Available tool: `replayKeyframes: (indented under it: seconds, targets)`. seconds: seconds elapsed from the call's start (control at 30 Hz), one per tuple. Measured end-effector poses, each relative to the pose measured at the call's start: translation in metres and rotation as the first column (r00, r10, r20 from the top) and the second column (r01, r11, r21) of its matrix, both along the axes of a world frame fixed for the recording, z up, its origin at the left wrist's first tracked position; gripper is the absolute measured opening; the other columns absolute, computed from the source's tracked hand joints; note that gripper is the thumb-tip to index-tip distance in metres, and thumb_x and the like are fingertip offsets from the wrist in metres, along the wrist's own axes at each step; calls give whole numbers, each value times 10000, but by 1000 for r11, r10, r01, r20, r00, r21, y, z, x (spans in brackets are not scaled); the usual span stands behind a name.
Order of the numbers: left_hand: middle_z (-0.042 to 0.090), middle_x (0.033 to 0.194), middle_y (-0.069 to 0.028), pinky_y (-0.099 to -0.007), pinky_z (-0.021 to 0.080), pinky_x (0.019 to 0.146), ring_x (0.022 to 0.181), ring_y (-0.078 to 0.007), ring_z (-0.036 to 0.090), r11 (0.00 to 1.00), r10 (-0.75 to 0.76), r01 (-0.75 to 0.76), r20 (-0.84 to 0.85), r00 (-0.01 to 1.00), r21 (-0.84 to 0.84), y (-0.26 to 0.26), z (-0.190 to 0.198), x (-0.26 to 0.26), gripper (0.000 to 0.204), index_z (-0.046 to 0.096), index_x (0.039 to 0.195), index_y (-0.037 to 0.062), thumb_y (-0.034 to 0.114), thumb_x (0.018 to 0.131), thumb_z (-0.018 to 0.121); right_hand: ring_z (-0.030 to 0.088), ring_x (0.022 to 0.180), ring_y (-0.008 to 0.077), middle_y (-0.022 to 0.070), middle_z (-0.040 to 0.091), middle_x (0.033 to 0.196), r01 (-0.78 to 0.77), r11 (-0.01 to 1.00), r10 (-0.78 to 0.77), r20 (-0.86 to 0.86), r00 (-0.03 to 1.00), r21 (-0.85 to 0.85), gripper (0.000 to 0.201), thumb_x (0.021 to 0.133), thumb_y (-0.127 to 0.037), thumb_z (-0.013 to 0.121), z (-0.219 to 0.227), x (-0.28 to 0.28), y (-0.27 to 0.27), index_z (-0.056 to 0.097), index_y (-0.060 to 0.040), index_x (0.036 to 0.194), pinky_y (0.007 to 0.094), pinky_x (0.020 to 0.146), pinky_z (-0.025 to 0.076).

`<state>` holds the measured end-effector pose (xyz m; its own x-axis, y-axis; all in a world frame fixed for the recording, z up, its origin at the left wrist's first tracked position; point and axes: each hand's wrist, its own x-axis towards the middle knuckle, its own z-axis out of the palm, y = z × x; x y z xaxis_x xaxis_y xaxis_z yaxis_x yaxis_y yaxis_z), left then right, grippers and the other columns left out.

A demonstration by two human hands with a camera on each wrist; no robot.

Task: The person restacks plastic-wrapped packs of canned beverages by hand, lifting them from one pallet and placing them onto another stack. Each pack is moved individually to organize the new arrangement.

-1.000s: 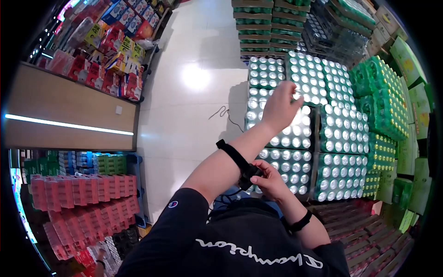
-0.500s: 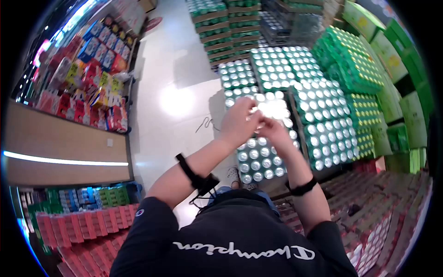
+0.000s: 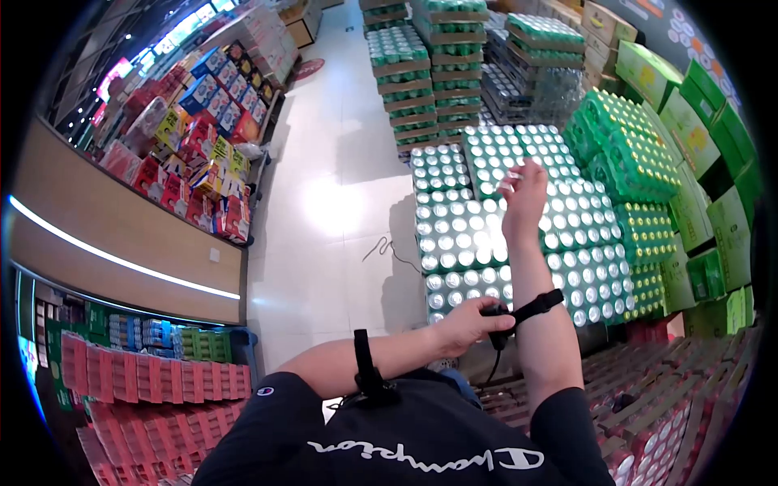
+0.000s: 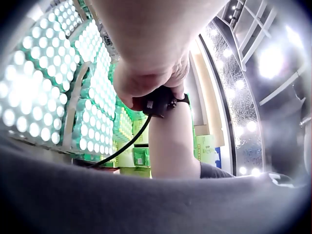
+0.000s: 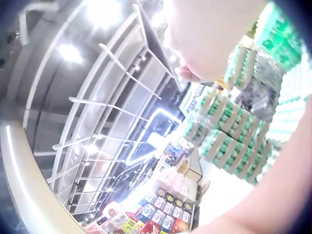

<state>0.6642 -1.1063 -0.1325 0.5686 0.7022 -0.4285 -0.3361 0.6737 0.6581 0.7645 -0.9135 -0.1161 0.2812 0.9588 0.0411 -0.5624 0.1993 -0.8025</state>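
My left hand [image 3: 466, 328] reaches across in front of the body and pinches a small black wrist camera [image 3: 498, 322] on the right forearm. A black strap [image 3: 541, 304] runs from it around that arm, and a thin cable hangs down. In the left wrist view the fingers and thumb grip the black camera [image 4: 158, 101] against the forearm [image 4: 170, 136]. My right hand [image 3: 525, 198] is raised over the packs of silver-topped cans [image 3: 454, 235], fingers loosely bent and holding nothing. Part of the right hand [image 5: 209, 44] shows blurred in the right wrist view.
Tall stacks of green can trays [image 3: 401, 81] stand ahead. Green bottle packs [image 3: 624, 146] and green cartons [image 3: 681, 121] line the right. Red packs [image 3: 154, 368] sit lower left beside a wooden counter [image 3: 130, 235]. A dark cord [image 3: 381, 247] lies on the aisle floor [image 3: 324, 267].
Earlier the right hand held the camera on the left forearm; then both hands came together over the cans. Now the left hand grips the right forearm's camera, and the view has tilted up.
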Motion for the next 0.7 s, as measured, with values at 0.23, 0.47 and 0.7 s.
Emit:
replayKeyframes:
  seconds: [0.23, 0.47, 0.7]
  targets:
    - [602, 1069, -41, -283, 467, 805, 946, -123, 586, 1000, 7, -7, 19, 1000, -8, 5, 11, -23, 369, 531, 1164, 13, 159, 870, 699, 588, 810, 290, 89, 590, 876, -706, 546, -564, 821, 87, 450, 243, 784, -135, 666, 26, -75, -36, 595, -84, 1011, 397, 693, 495]
    - [576, 1222, -65, -330, 425, 990, 1152, -153, 522, 966, -91, 82, 27, 995, 244, 35, -29, -128, 578, 436, 1342, 44, 84, 837, 714, 554, 634, 103, 46, 623, 811, -440, 875, 88, 828, 554, 202, 183, 880, -114, 645, 35, -197, -14, 592, -21, 1029, 253, 590, 460]
    - [627, 1098, -123, -336, 472, 915, 1029, -237, 604, 684, 102, 529, -784, 612, 502, 117, -79, -413, 407, 580, 1149, 38, 292, 848, 680, 615, 664, 180, 88, 653, 792, -625, 775, 338, 896, 289, -90, 223, 880, -222, 656, -17, -351, 56, 643, -32, 996, 311, 621, 497]
